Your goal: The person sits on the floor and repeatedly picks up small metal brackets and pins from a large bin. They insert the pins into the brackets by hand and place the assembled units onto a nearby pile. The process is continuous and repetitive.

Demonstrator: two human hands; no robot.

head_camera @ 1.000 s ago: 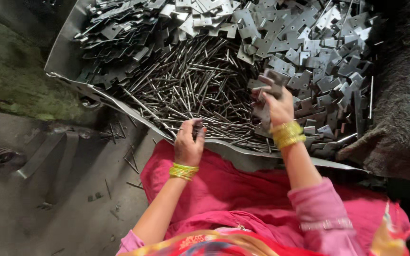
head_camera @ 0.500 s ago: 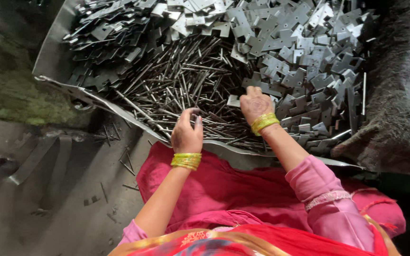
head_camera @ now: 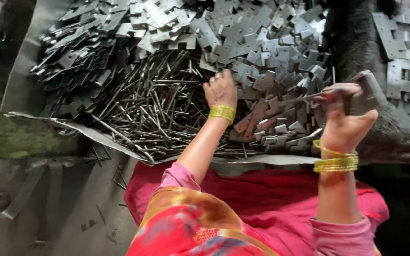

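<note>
A heap of thin steel pins [head_camera: 153,109] fills the middle of a sheet-metal tray [head_camera: 20,80], with flat grey metal plates [head_camera: 262,52] piled behind and to the right of it. My left hand [head_camera: 220,90] reaches into the heap where pins meet plates, knuckles up, fingertips buried and hidden. My right hand [head_camera: 345,114] is raised at the tray's right side, closed on a folded metal plate [head_camera: 367,90]; a thin pin [head_camera: 309,97] sticks out leftward from the grip. Both wrists carry gold bangles.
More grey plates [head_camera: 404,57] lie on a dark surface at the far right. The tray's bent front lip [head_camera: 119,142] sits just above my pink-clothed lap [head_camera: 262,204]. Loose pins and scraps lie on the dirty floor [head_camera: 72,199] to the left.
My right hand has lifted out of the plate pile and swung right with a plate in it. My left hand has moved further up into the heap.
</note>
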